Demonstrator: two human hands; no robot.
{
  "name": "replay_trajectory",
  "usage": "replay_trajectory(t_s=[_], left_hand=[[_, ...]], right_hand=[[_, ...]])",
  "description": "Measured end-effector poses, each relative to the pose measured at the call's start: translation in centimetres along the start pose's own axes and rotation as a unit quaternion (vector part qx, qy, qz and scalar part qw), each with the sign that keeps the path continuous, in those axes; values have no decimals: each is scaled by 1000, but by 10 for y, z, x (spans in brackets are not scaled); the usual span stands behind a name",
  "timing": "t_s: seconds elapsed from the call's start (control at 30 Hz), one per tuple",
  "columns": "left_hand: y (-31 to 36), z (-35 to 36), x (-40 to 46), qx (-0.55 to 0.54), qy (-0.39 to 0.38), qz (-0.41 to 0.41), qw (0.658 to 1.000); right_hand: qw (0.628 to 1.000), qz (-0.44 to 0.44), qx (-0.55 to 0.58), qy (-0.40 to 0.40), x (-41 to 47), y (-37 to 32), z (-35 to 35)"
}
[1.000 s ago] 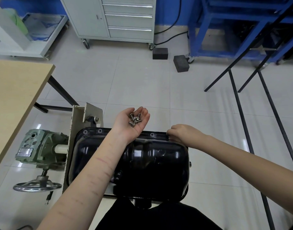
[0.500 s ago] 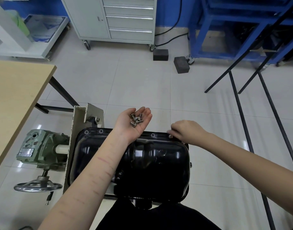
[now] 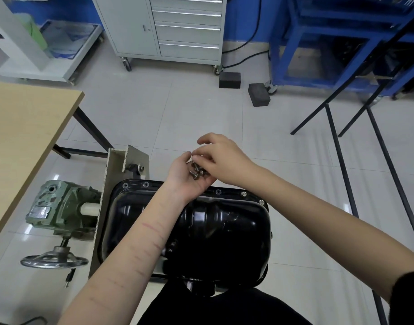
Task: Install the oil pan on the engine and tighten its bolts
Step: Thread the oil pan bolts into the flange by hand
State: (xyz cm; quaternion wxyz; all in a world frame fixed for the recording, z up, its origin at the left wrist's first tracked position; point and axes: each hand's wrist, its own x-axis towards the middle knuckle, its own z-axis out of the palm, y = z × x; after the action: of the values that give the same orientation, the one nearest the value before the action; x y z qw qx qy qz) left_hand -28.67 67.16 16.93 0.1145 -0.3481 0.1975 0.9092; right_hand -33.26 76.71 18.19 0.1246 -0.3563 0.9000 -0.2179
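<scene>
The black oil pan [image 3: 224, 233] sits upside down on the engine in front of me. Small bolt heads show along its far flange [image 3: 243, 194]. My left hand [image 3: 184, 179] is held palm up over the pan's far edge, with several loose silver bolts [image 3: 196, 173] lying in it. From the right, my right hand [image 3: 221, 158] reaches over that palm, its fingertips curled down into the pile and pinching a bolt. The pinched bolt and the left fingers are mostly hidden under the right hand.
A beige stand plate [image 3: 116, 165] holds the engine, with a green gearbox [image 3: 60, 207] and a handwheel [image 3: 53, 261] on its left. A wooden table [image 3: 20, 127] stands at left. Two black blocks [image 3: 258, 93], a grey drawer cabinet [image 3: 177, 26] and blue racks [image 3: 318, 43] are further off.
My right hand left the pan's far right flange and moved up and left into my left palm, onto the bolts. The left hand stayed in place.
</scene>
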Motion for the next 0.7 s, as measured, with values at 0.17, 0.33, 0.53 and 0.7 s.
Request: replay_trajectory(t_s=[0.17, 0.33, 0.53, 0.7], left_hand=[[2, -3, 1, -59, 14, -15, 998], [3, -5, 4, -49, 5, 6, 999], [5, -8, 6, -27, 36, 18, 999], [8, -9, 7, -69, 44, 40, 996]], right_hand=[[998, -46, -49, -15, -2, 0, 1], [979, 2, 197, 54, -3, 3, -5], [839, 92, 518, 140, -2, 32, -7], [881, 185, 436, 17, -15, 64, 29]])
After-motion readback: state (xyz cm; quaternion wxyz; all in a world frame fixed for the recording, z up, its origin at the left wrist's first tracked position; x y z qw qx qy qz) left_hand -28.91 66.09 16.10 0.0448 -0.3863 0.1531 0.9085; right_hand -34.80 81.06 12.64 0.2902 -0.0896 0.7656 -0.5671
